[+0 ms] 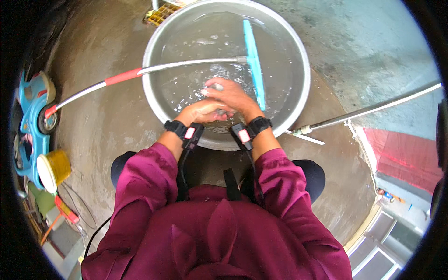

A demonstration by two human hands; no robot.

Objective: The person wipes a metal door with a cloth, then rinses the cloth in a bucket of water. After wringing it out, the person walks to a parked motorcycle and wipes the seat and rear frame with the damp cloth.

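Both my hands are close together above the murky water [196, 38] in a large round metal basin [305, 70]. My left hand [207, 110] lies low with its palm turned inward. My right hand [229, 93] is just above and beyond it, fingers bent. Small whitish-grey patches show at the fingers of both hands; whether they are a cloth, foam or wet glare I cannot tell. Right beside my right hand, a light-blue mop head [255, 66] lies in the basin. Its metal pole [189, 63], with a red section, crosses the rim to the left.
At the left stand a blue ride-on toy [35, 119] and a yellow bucket [60, 168]. A yellow floor grate [162, 14] is behind the basin. Another metal pole [371, 111] slants in from the right, its end near the rim. A red sheet [402, 157] lies farther right.
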